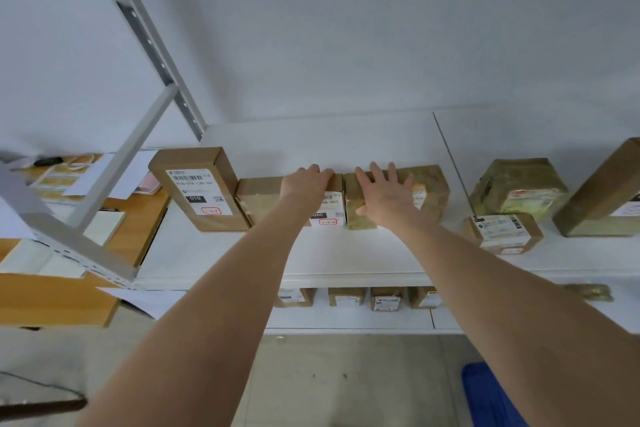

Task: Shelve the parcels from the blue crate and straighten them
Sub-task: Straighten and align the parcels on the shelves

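Observation:
On the white shelf [346, 253] stands a row of brown parcels. My left hand [304, 185] lies over the top of a small box with a white label [329, 211], fingers curled over its back edge. My right hand [384, 194] rests flat, fingers spread, on a taped brown parcel [433, 184] beside it. A tall labelled box [199, 189] stands at the left end, with a low taped parcel [258, 199] between it and my left hand. A corner of the blue crate [491, 395] shows on the floor at bottom right.
Further right on the shelf sit a greenish wrapped parcel [516, 189], a flat labelled box [502, 234] and a large brown box [602, 194]. Several small boxes [346, 296] line the shelf below. A grey metal rack upright [138, 21] rises at left, beside a wooden desk [52, 298] with papers.

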A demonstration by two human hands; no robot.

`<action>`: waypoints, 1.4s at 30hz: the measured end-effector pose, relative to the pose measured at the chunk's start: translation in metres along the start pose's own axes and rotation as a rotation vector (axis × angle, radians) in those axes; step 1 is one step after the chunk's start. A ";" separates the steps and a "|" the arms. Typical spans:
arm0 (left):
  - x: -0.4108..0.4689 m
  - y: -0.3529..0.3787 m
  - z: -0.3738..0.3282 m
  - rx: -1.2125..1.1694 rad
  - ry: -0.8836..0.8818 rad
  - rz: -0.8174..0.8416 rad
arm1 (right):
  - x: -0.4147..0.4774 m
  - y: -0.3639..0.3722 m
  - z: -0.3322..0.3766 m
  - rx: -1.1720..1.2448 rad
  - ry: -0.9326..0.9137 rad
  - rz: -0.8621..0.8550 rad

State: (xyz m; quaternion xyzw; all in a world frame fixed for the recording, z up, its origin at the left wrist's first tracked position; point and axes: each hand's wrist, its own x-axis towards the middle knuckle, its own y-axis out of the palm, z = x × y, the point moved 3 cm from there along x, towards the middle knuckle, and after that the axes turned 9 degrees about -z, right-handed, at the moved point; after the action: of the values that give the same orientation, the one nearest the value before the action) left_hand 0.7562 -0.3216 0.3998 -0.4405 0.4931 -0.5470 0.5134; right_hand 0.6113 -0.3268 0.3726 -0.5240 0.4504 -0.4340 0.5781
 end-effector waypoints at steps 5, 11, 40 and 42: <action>0.000 0.002 -0.002 -0.011 0.000 -0.003 | -0.011 0.002 -0.010 0.001 0.040 -0.033; 0.000 0.002 0.001 -0.013 0.001 0.010 | -0.011 0.007 -0.001 0.017 0.077 -0.063; -0.032 -0.039 -0.235 -0.153 0.100 -0.145 | -0.109 -0.032 -0.234 0.036 0.024 -0.247; -0.029 -0.045 -0.223 -0.153 0.040 -0.152 | -0.111 -0.027 -0.228 0.040 0.024 -0.218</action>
State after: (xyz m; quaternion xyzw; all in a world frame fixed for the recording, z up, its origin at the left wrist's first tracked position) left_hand 0.5329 -0.2738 0.4167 -0.5035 0.5089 -0.5539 0.4251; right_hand 0.3644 -0.2700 0.3965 -0.5531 0.3889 -0.5095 0.5323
